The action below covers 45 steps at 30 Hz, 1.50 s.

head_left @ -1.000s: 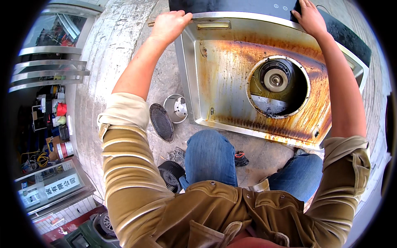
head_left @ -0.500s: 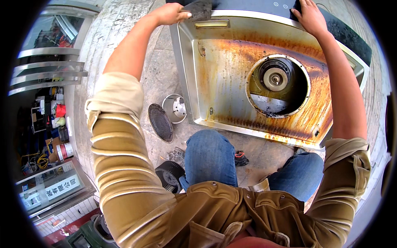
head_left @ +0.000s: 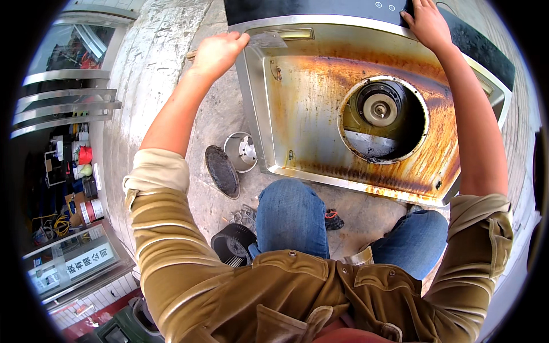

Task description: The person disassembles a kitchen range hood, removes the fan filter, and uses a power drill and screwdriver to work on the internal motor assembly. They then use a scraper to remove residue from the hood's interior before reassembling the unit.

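A greasy range hood [head_left: 320, 114] lies tilted before my knees, its inside streaked with brown grease around a round fan opening [head_left: 384, 120]. My left hand [head_left: 219, 56] is closed around a scraper; the thin metal blade [head_left: 267, 40] reaches over the hood's upper left corner by the light strip [head_left: 294, 34]. A bit of the wooden handle shows behind the fist. At the hood's far edge, my right hand [head_left: 429, 26] grips the black glass panel [head_left: 320, 10], thumb on the near side and fingertips partly cut off by the frame.
A round mesh filter [head_left: 222, 172] and a metal cup [head_left: 241, 152] are on the floor left of the hood. Nearer me are a black fan wheel [head_left: 233, 244], some small metal parts [head_left: 245, 216] and a dark object with red trim [head_left: 334, 219]. Cluttered shelves and a glass case [head_left: 74, 260] stand at the left.
My left hand has come down and nearer with the scraper, from the glass panel to the hood's upper left corner. My right hand stays at the far edge.
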Motion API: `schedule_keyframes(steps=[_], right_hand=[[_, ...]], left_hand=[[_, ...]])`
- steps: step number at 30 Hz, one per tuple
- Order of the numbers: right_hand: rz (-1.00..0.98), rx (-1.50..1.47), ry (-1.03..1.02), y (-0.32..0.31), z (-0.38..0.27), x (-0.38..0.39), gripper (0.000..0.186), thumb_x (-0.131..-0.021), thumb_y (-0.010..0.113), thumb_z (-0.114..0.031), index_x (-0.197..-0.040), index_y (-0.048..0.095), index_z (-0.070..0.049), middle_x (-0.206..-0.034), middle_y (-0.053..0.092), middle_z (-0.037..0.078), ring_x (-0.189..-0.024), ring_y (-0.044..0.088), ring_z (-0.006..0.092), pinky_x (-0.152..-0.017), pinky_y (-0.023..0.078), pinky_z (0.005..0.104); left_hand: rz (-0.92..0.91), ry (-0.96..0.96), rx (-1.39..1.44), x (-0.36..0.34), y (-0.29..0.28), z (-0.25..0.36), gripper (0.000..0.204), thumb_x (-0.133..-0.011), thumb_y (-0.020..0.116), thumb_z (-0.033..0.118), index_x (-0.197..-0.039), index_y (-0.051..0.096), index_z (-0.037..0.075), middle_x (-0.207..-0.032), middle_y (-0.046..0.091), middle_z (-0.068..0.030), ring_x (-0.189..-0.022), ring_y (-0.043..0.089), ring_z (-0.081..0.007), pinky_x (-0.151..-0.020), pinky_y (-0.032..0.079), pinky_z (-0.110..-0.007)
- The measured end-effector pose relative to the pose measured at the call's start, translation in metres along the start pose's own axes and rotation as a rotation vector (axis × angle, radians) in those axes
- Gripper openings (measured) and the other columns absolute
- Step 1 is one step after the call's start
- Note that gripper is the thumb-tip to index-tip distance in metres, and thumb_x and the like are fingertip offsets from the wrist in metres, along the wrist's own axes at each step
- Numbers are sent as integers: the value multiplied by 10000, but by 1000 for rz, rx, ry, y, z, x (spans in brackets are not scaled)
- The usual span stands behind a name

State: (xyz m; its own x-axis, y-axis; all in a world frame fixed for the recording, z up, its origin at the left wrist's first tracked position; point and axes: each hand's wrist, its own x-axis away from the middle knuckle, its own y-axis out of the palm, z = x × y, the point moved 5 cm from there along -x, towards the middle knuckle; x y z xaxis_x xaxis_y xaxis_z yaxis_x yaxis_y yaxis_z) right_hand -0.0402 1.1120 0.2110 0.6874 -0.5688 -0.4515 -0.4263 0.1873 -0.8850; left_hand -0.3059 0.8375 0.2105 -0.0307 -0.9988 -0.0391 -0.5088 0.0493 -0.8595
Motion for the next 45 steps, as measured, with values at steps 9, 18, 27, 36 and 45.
schedule_keyframes(steps=[9,18,27,36,45], right_hand=[[32,69,3,6,3,1,518,-749,610,-228,-1140,445,68,-1184,476,235,-1164,401,355,-1000,322,381],[-20,56,-1,7,5,-1,518,-750,607,-228,-1139,445,74,-1181,476,233,-1167,394,354,-1005,316,377],[7,87,14,6,0,0,541,-747,611,-224,-1156,440,87,-1205,459,250,-1184,383,360,-1017,303,386],[-17,43,43,-1,-13,-1,531,-720,643,-215,-1128,457,71,-1162,478,246,-1159,401,365,-996,328,380],[-21,70,66,0,-11,-5,513,-721,648,-219,-1112,463,56,-1142,486,235,-1133,423,362,-970,352,386]], left_hand=[[35,-80,-37,13,19,2,230,-739,519,66,-964,506,114,-749,542,-50,-716,604,-226,-566,497,-351],[30,-113,-12,17,21,-1,235,-741,514,57,-968,499,119,-742,539,-51,-707,606,-229,-564,499,-360],[21,-164,5,15,28,1,206,-758,525,81,-957,513,135,-709,557,-59,-658,611,-258,-525,493,-380],[-142,-72,32,-11,15,-23,102,-832,506,170,-916,524,116,-759,608,-107,-657,605,-311,-551,486,-423],[-87,-269,316,-12,30,1,135,-861,501,221,-972,533,150,-844,621,-98,-708,600,-326,-588,483,-432]])
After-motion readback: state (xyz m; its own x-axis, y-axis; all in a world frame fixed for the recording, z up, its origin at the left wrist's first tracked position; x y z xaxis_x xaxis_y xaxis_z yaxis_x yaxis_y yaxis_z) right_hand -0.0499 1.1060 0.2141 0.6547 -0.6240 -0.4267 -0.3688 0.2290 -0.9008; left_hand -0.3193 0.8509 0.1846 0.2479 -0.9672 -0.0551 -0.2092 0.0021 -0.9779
